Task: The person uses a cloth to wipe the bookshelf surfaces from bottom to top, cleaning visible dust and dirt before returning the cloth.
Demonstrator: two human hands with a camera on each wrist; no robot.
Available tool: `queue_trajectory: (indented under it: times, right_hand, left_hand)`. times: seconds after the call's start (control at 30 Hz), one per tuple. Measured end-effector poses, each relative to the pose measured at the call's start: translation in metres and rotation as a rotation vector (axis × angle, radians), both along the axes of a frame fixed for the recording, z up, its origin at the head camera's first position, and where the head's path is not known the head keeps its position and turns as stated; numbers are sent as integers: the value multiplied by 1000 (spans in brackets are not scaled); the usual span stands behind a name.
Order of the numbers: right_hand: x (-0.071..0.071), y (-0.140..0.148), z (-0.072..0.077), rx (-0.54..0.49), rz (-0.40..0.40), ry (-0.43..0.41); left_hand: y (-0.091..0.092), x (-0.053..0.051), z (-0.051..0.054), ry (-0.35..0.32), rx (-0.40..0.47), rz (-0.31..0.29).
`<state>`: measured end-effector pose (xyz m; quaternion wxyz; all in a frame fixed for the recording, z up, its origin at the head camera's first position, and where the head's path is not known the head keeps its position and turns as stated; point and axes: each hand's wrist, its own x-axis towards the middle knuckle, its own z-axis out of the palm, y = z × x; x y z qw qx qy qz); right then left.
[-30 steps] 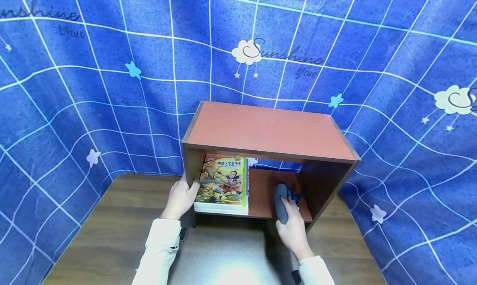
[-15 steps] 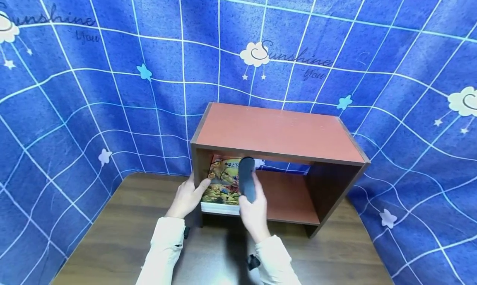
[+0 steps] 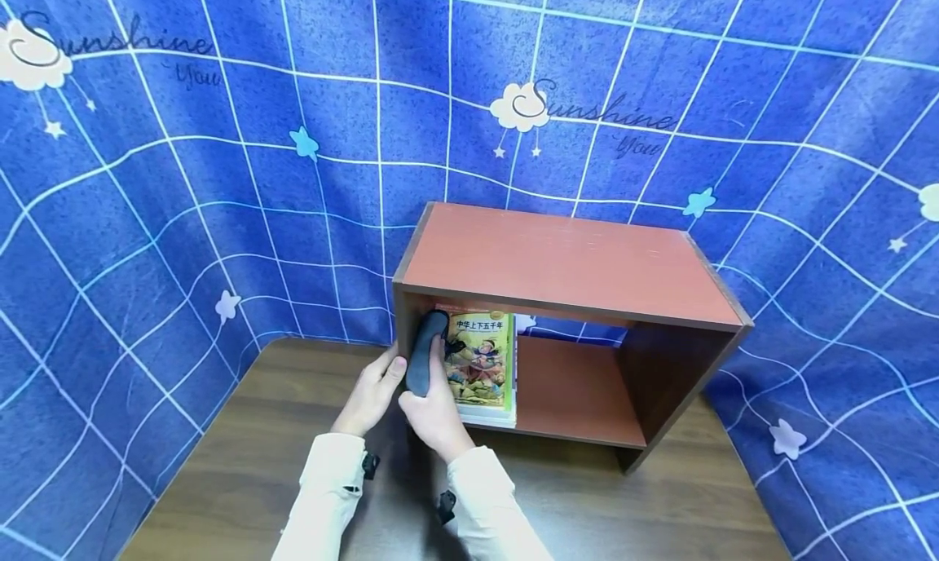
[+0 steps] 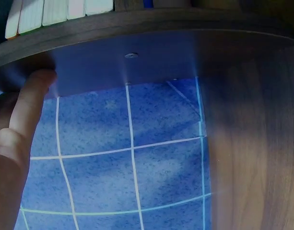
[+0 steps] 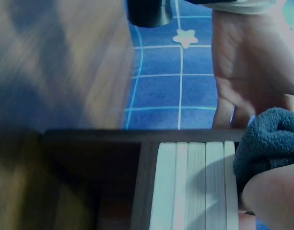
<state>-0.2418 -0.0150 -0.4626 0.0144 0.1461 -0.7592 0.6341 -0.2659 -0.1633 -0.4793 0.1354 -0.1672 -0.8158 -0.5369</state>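
My right hand (image 3: pixel 436 414) grips a folded dark grey-blue towel (image 3: pixel 427 353) inside the left end of a small wooden shelf (image 3: pixel 572 255). In the right wrist view the towel (image 5: pixel 269 143) shows a fluffy weave and lies beside the stack, close to the side panel. My left hand (image 3: pixel 370 394) holds the shelf's left side panel, thumb at the front edge. Its fingers press the outer face (image 4: pixel 127 52) in the left wrist view. A flat stack of several books (image 3: pixel 480 365) with an illustrated cover on top lies next to the towel.
The shelf stands on a brown wooden table (image 3: pixel 249 447), its right side panel (image 3: pixel 671 373) far from both hands. Behind hangs a blue curtain (image 3: pixel 330 218) with white grid lines, clouds and stars. A small black device (image 3: pixel 446 505) is on the right wrist.
My right hand has carried the towel leftward, from the shelf's right part across the books to the left panel. My left hand stays at that panel. The head view has shifted slightly.
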Motion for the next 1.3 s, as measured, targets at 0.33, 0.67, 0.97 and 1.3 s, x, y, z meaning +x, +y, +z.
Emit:
queue_trajectory:
  times: [0.33,0.67,0.97,1.3]
  right_hand:
    - [1,-7,8,-179,40,-114]
    - [4,-7,46,-185,62,-67]
    - [9,-7,100,-161,42,15]
    - [16,-5,120,-144,63,41]
  left_hand:
    - [1,4,-8,-24,90,-11]
    - [6,9,-3,-4,87,24]
    - [5,9,-10,-57,83,54]
    - [6,10,-14,-60,64,58]
